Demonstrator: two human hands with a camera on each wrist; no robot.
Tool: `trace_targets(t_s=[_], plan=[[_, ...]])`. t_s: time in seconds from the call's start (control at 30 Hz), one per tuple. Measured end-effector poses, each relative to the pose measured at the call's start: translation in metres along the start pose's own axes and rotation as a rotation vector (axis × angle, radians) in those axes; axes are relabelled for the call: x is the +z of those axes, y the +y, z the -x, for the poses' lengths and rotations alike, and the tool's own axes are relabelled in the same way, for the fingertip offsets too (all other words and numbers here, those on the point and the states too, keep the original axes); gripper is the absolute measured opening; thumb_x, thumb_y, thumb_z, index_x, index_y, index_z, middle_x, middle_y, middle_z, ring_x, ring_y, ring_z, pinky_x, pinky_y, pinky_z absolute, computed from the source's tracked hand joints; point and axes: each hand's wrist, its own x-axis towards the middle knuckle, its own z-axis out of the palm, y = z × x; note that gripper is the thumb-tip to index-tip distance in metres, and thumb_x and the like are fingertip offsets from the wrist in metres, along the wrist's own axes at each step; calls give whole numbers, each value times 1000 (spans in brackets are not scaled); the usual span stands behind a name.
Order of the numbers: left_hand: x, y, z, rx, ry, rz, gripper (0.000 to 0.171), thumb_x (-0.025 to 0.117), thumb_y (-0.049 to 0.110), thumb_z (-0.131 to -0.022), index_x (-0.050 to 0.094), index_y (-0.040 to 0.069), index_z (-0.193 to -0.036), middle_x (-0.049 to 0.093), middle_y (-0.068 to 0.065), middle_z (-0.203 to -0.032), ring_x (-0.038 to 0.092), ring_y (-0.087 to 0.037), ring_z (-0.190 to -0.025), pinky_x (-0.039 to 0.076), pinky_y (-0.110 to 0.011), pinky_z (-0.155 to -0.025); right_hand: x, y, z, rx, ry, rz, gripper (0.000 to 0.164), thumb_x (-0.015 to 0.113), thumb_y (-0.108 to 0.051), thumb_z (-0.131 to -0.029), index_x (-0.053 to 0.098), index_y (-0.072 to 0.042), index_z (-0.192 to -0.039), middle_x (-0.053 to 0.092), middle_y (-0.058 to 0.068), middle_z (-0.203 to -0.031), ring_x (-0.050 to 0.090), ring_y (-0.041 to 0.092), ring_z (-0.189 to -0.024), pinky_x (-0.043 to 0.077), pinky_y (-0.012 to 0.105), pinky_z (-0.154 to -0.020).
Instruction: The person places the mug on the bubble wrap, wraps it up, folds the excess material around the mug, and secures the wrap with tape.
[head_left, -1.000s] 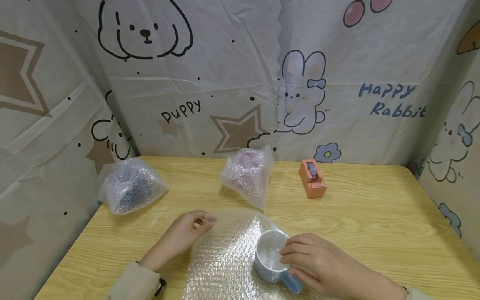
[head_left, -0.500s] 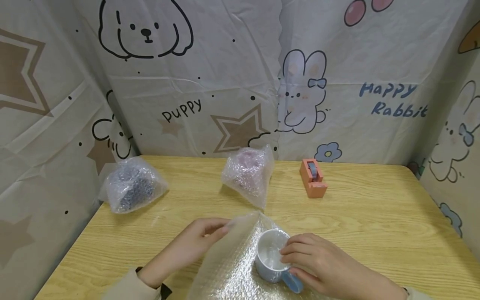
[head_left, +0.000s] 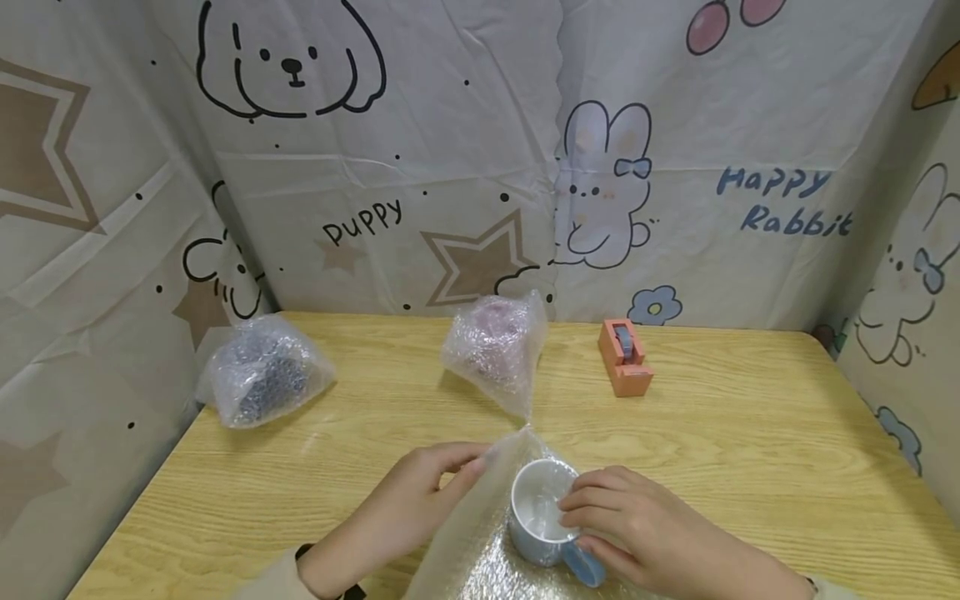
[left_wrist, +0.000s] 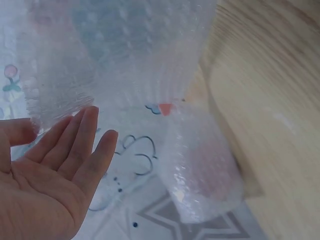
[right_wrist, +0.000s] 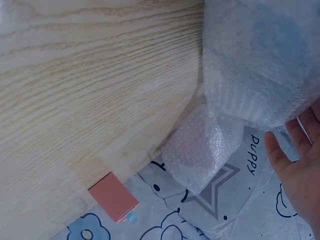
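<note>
A light blue mug [head_left: 529, 546] with a white inside stands upright on a sheet of bubble wrap [head_left: 472, 546]. My right hand [head_left: 648, 525] holds the mug at its right side, fingertips over the rim and thumb by the blue handle. My left hand [head_left: 420, 504] pinches the sheet's left edge and keeps it lifted beside the mug. In the left wrist view, thumb and fingers of the left hand [left_wrist: 55, 170] meet at the lower edge of the raised wrap [left_wrist: 140, 60]. Through the wrap [right_wrist: 250, 100] in the right wrist view, a blue shape shows blurred.
Behind the sheet sits a pink bundle [head_left: 495, 346] in bubble wrap, its lower tip close to the sheet's far corner. A dark wrapped bundle [head_left: 262, 375] lies at the back left. An orange tape dispenser [head_left: 626, 358] stands at the back right. A printed cloth [head_left: 337, 150] surrounds the wooden table [head_left: 735, 417].
My left hand has taken hold of the sheet's left edge, raised it and drawn it rightward to the mug. The right hand and the mug stay in place.
</note>
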Motion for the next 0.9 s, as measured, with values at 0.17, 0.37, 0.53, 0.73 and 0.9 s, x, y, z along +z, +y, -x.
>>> trace_targets(t_s=[0.17, 0.37, 0.53, 0.73, 0.9], plan=[[6, 12, -1, 43, -27, -41, 39, 47, 38, -105, 66, 13, -129, 65, 2, -128, 59, -18, -119, 51, -42, -98, 0, 0, -1, -41, 19, 27, 21, 57, -25, -102, 68, -15, -116, 66, -7, -118, 58, 14, -113, 46, 31, -98], [15, 19, 0, 107, -42, -145, 38, 46, 41, -105, 66, 18, -128, 63, 10, -128, 59, -13, -118, 51, -39, -98, 0, -2, 0, 5, -6, 28, 20, 60, -25, -100, 69, -17, -116, 66, -10, -119, 57, 11, -115, 42, 26, -101], [22, 16, 1, 255, -67, -343, 38, 47, 40, -105, 64, 18, -130, 63, 8, -128, 60, -12, -117, 53, -36, -95, 0, -2, 1, 2, 1, 38, 20, 62, -25, -99, 68, -18, -117, 66, -10, -118, 57, 13, -114, 47, 31, -97], [32, 9, 3, 455, -94, -550, 43, 47, 42, -104, 64, 14, -130, 63, 5, -129, 59, -13, -117, 52, -36, -96, 0, -2, 5, 28, 8, 47, 22, 63, -27, -98, 67, -18, -118, 66, -11, -119, 58, 14, -115, 50, 34, -94], [36, 1, 3, 517, -93, -661, 44, 47, 42, -104, 63, 14, -133, 60, 6, -133, 55, -14, -122, 48, -36, -101, -3, -3, 12, 60, -28, 2, 35, 64, -27, -98, 63, -17, -132, 63, -7, -129, 58, 13, -117, 54, 36, -91]])
